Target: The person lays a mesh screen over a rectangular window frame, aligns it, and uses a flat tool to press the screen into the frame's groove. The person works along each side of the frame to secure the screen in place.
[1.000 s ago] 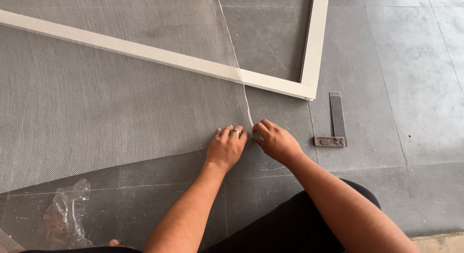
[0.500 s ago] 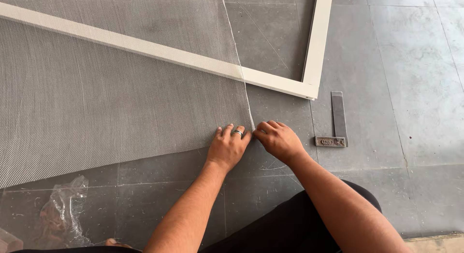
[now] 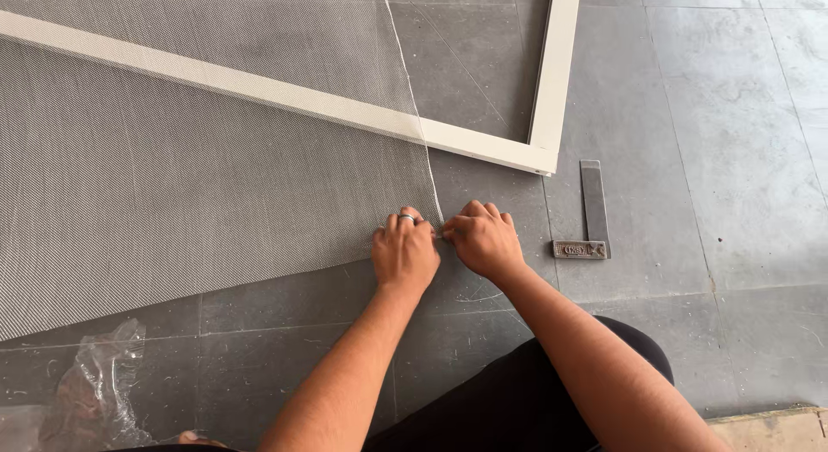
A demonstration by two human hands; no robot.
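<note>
A sheet of grey mesh screen lies spread over a white rectangular frame on the floor. My left hand, with a ring on one finger, pinches the mesh at its near right corner. My right hand sits right beside it, fingers curled onto the same corner and the pale edge strip that runs up the mesh's right side. The two hands touch each other at the corner.
A metal try square lies on the grey stone floor just right of my right hand, near the frame's corner. Crumpled clear plastic wrap lies at the lower left. My dark-clothed knee is below.
Both hands stay at the mesh corner, with only small shifts of the fingers. The view has drifted slightly.
</note>
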